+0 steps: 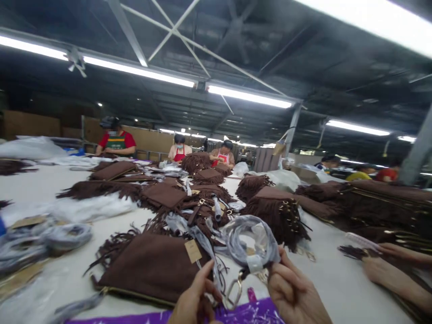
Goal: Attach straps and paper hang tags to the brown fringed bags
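A coiled strap [232,243] wrapped in clear plastic, with a pale band round its lower side, is pinched at its right edge by my right hand [293,288]. A gold clasp [234,290] hangs from the coil's lower end. Just left of the clasp is my left hand [199,294], its fingers apart and its lower part cut off by the frame edge; whether a fingertip touches the clasp I cannot tell. Beyond it lies a brown fringed bag [148,265] with a gold zipper and a cardboard tag [192,251].
Purple plastic [135,317] lies along the near edge. More plastic-wrapped straps [67,236] are at left. Brown fringed bags [273,202] pile up across the table. A co-worker's hands [388,270] work at right; several people sit farther back.
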Demonstrator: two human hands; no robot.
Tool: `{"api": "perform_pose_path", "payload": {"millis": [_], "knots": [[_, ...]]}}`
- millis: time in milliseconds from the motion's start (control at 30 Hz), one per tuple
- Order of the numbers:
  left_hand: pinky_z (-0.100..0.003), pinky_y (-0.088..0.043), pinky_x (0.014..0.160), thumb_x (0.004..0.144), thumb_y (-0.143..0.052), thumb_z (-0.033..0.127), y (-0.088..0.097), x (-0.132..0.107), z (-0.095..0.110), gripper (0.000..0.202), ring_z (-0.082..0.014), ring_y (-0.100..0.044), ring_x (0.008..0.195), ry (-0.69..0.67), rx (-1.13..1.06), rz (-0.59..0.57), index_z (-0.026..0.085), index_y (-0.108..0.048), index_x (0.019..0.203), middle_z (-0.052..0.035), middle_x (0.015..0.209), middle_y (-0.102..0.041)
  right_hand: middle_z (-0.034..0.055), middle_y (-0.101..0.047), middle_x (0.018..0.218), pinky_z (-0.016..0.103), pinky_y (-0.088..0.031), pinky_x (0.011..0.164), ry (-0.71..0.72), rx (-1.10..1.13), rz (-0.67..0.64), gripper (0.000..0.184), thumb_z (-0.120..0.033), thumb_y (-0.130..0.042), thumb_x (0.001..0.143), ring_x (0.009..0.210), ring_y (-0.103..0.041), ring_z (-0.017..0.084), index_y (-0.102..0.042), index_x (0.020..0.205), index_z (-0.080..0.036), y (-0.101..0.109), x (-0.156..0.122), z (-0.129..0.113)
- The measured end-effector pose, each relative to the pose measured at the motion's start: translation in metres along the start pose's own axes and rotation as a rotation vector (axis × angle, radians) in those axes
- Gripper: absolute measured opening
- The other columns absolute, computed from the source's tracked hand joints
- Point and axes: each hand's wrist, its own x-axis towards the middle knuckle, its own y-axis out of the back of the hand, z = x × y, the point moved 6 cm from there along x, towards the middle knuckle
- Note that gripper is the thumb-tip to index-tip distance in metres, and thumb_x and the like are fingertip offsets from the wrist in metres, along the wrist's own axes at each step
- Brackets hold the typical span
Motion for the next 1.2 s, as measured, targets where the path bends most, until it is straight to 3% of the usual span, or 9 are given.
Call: {"api": "perform_pose_path", "payload": {"millis": [67, 133, 200, 300, 400, 467, 600, 967, 1200], "knots": [[-0.022, -0.044, 0.057, 0.073, -0.071, 0.043, -0.005, -0.009, -0.004, 0.088, -0.0126, -0.056, 0.064, 0.029, -0.076, 0.048, 0.023, -0.025, 0.146, -0.0042, 0.095, -0.061, -0.0123, -0.051, 0.05, 0.008, -0.019, 0.036, -0.07, 0.115, 0.021, 0.02, -0.008, -0.078, 0.077, 0.037, -0.046, -0.002, -0.063, 0.086, -0.017, 0.009, -0.007, 0.046], [-0.021, -0.04, 0.05, 0.082, -0.061, 0.045, 0.001, -0.023, -0.005, 0.066, -0.0103, -0.052, 0.053, 0.092, -0.094, 0.155, 0.02, -0.036, 0.137, 0.0, 0.079, -0.059, -0.0128, -0.05, 0.048, 0.007, -0.02, 0.035, -0.101, 0.133, 0.081, 0.021, -0.01, -0.082, 0.073, 0.036, -0.045, -0.002, -0.064, 0.084, -0.017, 0.025, -0.011, 0.079], [-0.019, -0.034, 0.044, 0.088, -0.052, 0.044, 0.014, -0.038, -0.003, 0.037, -0.0081, -0.045, 0.044, 0.162, -0.047, 0.268, 0.017, -0.052, 0.113, 0.0036, 0.066, -0.053, -0.0141, -0.045, 0.045, 0.007, -0.022, 0.034, -0.143, 0.016, 0.145, 0.027, -0.019, -0.087, 0.068, 0.033, -0.04, -0.001, -0.065, 0.083, -0.018, 0.042, -0.013, 0.102], [-0.018, -0.029, 0.04, 0.084, -0.051, 0.041, 0.034, -0.055, -0.004, 0.026, -0.0075, -0.045, 0.042, 0.261, 0.023, 0.354, 0.016, -0.056, 0.089, 0.0035, 0.061, -0.054, -0.0082, -0.053, 0.056, 0.011, -0.028, 0.032, -0.154, -0.502, 0.222, 0.033, -0.043, -0.085, 0.067, 0.039, -0.046, 0.004, -0.067, 0.083, -0.021, 0.058, -0.018, 0.112], [-0.017, -0.028, 0.036, 0.075, -0.052, 0.044, 0.042, -0.059, -0.017, 0.032, -0.0075, -0.045, 0.039, 0.388, -0.072, 0.371, 0.015, -0.056, 0.088, 0.0031, 0.058, -0.055, 0.0051, -0.064, 0.093, 0.019, -0.047, 0.047, 0.234, -1.312, 0.212, 0.035, -0.056, -0.069, 0.079, 0.07, -0.063, 0.015, -0.068, 0.08, -0.021, 0.041, -0.027, 0.092], [-0.017, -0.027, 0.034, 0.068, -0.053, 0.047, 0.04, -0.058, -0.025, 0.036, -0.0077, -0.043, 0.036, 0.455, -0.144, 0.372, 0.015, -0.055, 0.085, 0.004, 0.055, -0.054, 0.0055, -0.064, 0.094, 0.022, -0.051, 0.06, 0.497, -1.76, 0.024, 0.033, -0.052, -0.056, 0.09, 0.075, -0.064, 0.016, -0.069, 0.081, -0.023, 0.014, -0.038, 0.094], [-0.018, -0.027, 0.033, 0.065, -0.053, 0.048, 0.033, -0.054, -0.025, 0.037, -0.0078, -0.042, 0.035, 0.459, -0.165, 0.359, 0.016, -0.055, 0.084, 0.0052, 0.052, -0.052, 0.0005, -0.06, 0.069, 0.023, -0.043, 0.06, 0.661, -2.218, -0.331, 0.037, -0.032, -0.033, 0.102, 0.062, -0.061, 0.014, -0.063, 0.081, -0.025, -0.012, -0.054, 0.125], [-0.021, -0.035, 0.049, 0.08, -0.05, 0.033, 0.031, -0.058, -0.01, 0.023, -0.0113, -0.048, 0.05, 0.293, 0.055, 0.276, 0.016, -0.063, 0.086, 0.002, 0.062, -0.056, 0.0007, -0.059, 0.064, 0.029, -0.036, 0.056, 0.798, -2.331, -0.261, 0.047, -0.029, -0.02, 0.104, 0.057, -0.058, 0.017, -0.053, 0.071, -0.024, -0.021, -0.048, 0.153], [-0.022, -0.035, 0.045, 0.073, -0.047, 0.037, 0.024, -0.052, -0.019, 0.02, -0.0133, -0.046, 0.044, 0.397, -0.127, 0.191, 0.018, -0.053, 0.075, 0.0028, 0.051, -0.052, -0.0029, -0.059, 0.059, 0.021, -0.042, 0.049, 0.585, -2.071, -0.257, 0.045, -0.048, -0.023, 0.102, 0.052, -0.061, 0.013, -0.048, 0.073, -0.024, -0.005, -0.039, 0.15]]}}
